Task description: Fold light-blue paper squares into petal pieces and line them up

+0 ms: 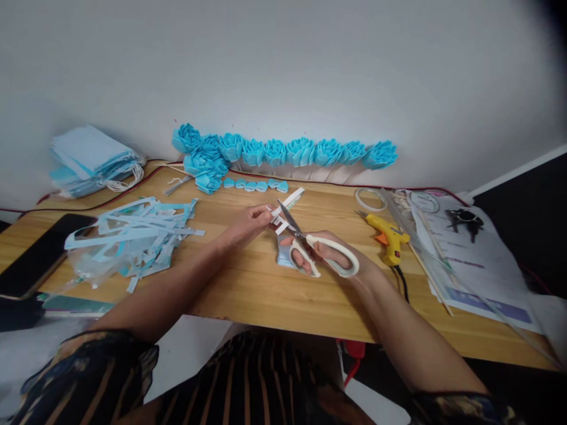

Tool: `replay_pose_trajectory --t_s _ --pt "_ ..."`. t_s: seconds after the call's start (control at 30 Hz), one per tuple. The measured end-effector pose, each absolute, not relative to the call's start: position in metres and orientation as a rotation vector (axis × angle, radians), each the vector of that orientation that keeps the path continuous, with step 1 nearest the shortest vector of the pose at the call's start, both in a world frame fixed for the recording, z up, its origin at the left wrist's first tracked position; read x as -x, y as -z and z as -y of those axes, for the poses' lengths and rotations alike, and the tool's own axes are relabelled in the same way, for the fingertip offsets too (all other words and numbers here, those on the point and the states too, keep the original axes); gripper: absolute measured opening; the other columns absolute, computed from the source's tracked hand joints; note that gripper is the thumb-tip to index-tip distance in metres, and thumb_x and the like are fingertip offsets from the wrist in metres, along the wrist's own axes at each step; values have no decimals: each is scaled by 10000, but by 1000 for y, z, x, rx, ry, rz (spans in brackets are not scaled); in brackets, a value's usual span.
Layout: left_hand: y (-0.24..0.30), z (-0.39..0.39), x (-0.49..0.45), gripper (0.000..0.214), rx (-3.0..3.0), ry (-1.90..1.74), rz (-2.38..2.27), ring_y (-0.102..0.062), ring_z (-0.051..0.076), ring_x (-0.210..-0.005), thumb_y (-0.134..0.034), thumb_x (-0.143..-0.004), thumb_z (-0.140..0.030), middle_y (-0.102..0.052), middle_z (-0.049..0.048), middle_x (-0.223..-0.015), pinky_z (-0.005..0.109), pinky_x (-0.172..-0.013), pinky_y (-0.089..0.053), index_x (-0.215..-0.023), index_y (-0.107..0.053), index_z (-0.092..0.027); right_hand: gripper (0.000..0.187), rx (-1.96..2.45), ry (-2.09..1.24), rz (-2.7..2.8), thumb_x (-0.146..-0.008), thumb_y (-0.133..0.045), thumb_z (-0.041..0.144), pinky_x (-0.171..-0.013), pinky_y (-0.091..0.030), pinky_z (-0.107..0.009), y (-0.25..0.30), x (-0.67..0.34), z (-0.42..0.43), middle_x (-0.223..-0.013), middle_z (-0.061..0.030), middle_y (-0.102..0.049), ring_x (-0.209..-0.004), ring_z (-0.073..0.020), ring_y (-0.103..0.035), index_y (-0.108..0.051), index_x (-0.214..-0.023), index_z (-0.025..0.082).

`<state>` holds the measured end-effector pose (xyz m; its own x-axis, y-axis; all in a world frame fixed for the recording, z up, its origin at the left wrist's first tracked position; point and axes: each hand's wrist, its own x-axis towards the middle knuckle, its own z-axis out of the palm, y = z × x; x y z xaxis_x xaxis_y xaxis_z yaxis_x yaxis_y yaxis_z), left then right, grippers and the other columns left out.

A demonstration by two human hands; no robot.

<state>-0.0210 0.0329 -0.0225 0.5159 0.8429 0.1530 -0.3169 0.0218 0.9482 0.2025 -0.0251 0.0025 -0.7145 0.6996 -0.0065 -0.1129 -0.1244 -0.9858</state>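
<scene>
My left hand (pixel 248 225) pinches a narrow white strip (pixel 295 200) with green print on it, over the middle of the table. My right hand (pixel 335 258) grips scissors (pixel 300 236) with white handles, fingers through the loops. The blades are apart and reach the strip just beside my left fingertips; whether they touch it I cannot tell. A small white piece (pixel 282 228) shows by the blades. Under the scissors lies a pale blue folded piece (pixel 286 258), partly hidden by the handle and my right fingers.
Blue fabric-like flowers (pixel 301 151) line the wall, with small blue petals (pixel 256 186) before them. Cut strips (pixel 133 227), a phone (pixel 42 251) and stacked face masks (pixel 91 156) are left. Right are a yellow glue gun (pixel 385 236), tape roll (pixel 371 199), keys (pixel 465 219) and papers (pixel 469 260).
</scene>
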Motion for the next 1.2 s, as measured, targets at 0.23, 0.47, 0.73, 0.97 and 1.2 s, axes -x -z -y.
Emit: replay_pose_trajectory --t_s 0.23,0.47,0.73,0.97,1.2 --pt "24 -34 20 589 -1227 -956 -544 -612 151 -752 -752 -646 -713 -644 51 -804 274 -745 -498 -796 -684 -147 632 657 -1870 1622 -847 -600 667 -560 -435 -247 -5 -201 26 -852 -37 -587 -660 -108 -543 -641 -1189 138" --pt "22 -33 21 571 -1236 -963 -522 -609 149 -753 -748 -669 -698 -648 55 -803 270 -747 -499 -809 -700 -147 672 657 -1875 1630 -835 -591 696 -591 -407 -246 -3 -201 26 -873 -41 -580 -688 -112 -522 -630 -1224 148" --pt "20 -32 22 619 -1260 -968 -527 -622 169 -789 -722 -679 -723 -657 69 -839 279 -754 -490 -859 -706 -131 675 666 -1879 1617 -831 -599 692 -594 -420 -251 -4 -200 27 -875 -40 -579 -695 -119 -516 -638 -1219 141" --pt "21 -29 24 640 -1318 -925 -623 -603 153 -748 -727 -656 -733 -667 57 -818 278 -733 -456 -895 -677 -142 634 648 -1888 1645 -843 -591 681 -589 -438 -247 -2 -199 26 -899 -47 -589 -702 -121 -540 -639 -1200 159" --pt "19 -27 24 601 -1395 -913 -623 -634 177 -806 -711 -692 -719 -683 68 -849 300 -788 -458 -893 -685 -153 679 641 -1877 1627 -840 -582 696 -597 -418 -252 0 -196 27 -889 -49 -583 -700 -120 -534 -622 -1235 145"
